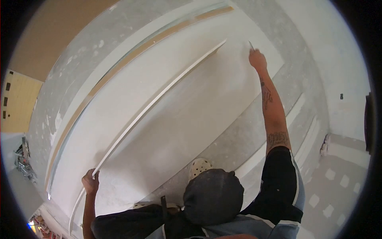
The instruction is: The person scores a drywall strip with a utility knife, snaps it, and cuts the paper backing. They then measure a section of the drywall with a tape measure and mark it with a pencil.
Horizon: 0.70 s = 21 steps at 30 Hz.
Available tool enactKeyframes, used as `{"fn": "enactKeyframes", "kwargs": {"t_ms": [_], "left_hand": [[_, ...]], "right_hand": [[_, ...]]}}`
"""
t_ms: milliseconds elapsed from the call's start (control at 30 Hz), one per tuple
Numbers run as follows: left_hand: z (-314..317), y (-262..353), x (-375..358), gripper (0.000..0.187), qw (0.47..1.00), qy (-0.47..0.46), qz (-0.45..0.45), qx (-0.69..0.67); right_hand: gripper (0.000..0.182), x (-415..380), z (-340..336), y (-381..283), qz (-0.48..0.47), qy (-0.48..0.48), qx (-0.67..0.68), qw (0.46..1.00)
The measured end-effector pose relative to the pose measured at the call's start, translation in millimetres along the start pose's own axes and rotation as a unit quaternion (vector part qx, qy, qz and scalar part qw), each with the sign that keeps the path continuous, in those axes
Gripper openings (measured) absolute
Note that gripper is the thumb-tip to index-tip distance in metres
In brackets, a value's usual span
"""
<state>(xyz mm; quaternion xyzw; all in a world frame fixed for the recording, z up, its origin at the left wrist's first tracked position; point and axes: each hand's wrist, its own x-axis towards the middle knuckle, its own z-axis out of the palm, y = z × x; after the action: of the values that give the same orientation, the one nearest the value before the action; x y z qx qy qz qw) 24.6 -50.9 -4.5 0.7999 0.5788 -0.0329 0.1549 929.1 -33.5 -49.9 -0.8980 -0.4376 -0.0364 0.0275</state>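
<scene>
My left hand (90, 182), at the lower left, is closed around a long narrow white strip (145, 109). The strip runs diagonally up over a large pale board (199, 115), and its far end stops short of my right hand. With my arm stretched forward, my right hand (258, 60) grips a small thin-bladed tool (251, 45) near the board's far right corner. Its handle is hidden in my fist, so the exact kind cannot be made out. Shadow darkens the board below the strip.
A long tan-edged strip (99, 83) lies along the board's far side. More pale strips (300, 105) rest on the grey floor at right. A dark cap (213, 196) and a perforated clog (200, 166) show low in view. Assorted clutter (24, 157) sits at far left.
</scene>
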Motion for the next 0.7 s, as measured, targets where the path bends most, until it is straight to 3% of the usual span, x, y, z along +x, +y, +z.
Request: {"fn": "enactKeyframes", "kwargs": {"t_ms": [33, 100, 133, 167, 200, 233, 267, 300, 333, 367, 400, 467, 500, 567, 700], "left_hand": [[1.3, -2.1, 0.4, 0.016, 1.0, 0.004, 0.003, -0.006], [10.7, -19.9, -2.3, 0.019, 0.999, 0.0, 0.012, 0.04], [18.7, -33.8, -0.2, 0.024, 0.998, -0.014, 0.019, 0.06], [17.3, -31.8, 0.3, 0.03, 0.995, -0.051, -0.015, 0.081], [18.9, -31.8, -1.8, 0.031, 0.997, -0.054, 0.01, 0.054], [25.1, -26.2, -6.1, 0.028, 1.0, -0.009, 0.022, 0.006], [27.1, -21.8, -10.1, 0.027, 1.0, -0.021, 0.022, 0.003], [26.8, -9.6, -17.2, 0.029, 0.992, -0.096, -0.075, 0.02], [54.9, -23.6, -37.2, 0.039, 1.0, 0.0, 0.019, 0.008], [40.9, 0.4, -52.3, 0.045, 0.999, -0.004, 0.011, -0.039], [51.9, 1.1, -62.7, 0.049, 0.997, 0.036, 0.071, -0.005], [110.0, 0.0, -70.4, 0.043, 0.989, 0.083, 0.059, 0.108], [117.1, 11.1, -79.3, 0.044, 0.986, 0.112, 0.046, 0.114], [110.9, 26.3, -84.0, 0.046, 0.984, 0.14, 0.041, 0.1], [112.3, 41.4, -91.7, 0.052, 0.982, 0.177, 0.019, 0.06]], "right_hand": [[0.054, 7.2, 23.0, 32.7, 0.052, -0.036, 0.008, 0.998], [0.063, -33.2, -3.2, 12.5, 0.152, -0.049, 0.107, 0.981], [0.075, -41.7, 36.9, 39.2, 0.076, -0.038, 0.064, 0.994], [0.078, -63.5, 85.7, 71.2, -0.044, 0.038, 0.048, 0.997], [0.071, -101.5, 65.1, 32.8, 0.012, 0.018, 0.202, 0.979], [0.06, -121.4, 75.9, 28.6, -0.054, -0.068, 0.393, 0.916], [0.05, -158.2, 44.0, -16.7, -0.063, -0.083, 0.383, 0.918], [0.041, -189.6, 8.9, -69.5, -0.003, -0.031, 0.335, 0.942], [0.036, -215.4, -20.5, -113.2, -0.021, -0.075, 0.36, 0.93], [0.034, -252.4, -61.5, -165.5, -0.066, -0.097, 0.26, 0.958], [0.035, -277.5, -68.7, -190.1, -0.229, -0.061, 0.154, 0.959], [0.037, -316.6, -53.4, -224.6, -0.439, -0.019, 0.202, 0.876], [0.037, -331.4, -64.9, -249.2, -0.455, -0.013, 0.213, 0.865], [0.043, -358.9, -96.4, -304.5, -0.529, -0.164, 0.194, 0.81], [0.049, -403.3, -132.0, -373.4, -0.587, -0.207, 0.081, 0.779]]}}
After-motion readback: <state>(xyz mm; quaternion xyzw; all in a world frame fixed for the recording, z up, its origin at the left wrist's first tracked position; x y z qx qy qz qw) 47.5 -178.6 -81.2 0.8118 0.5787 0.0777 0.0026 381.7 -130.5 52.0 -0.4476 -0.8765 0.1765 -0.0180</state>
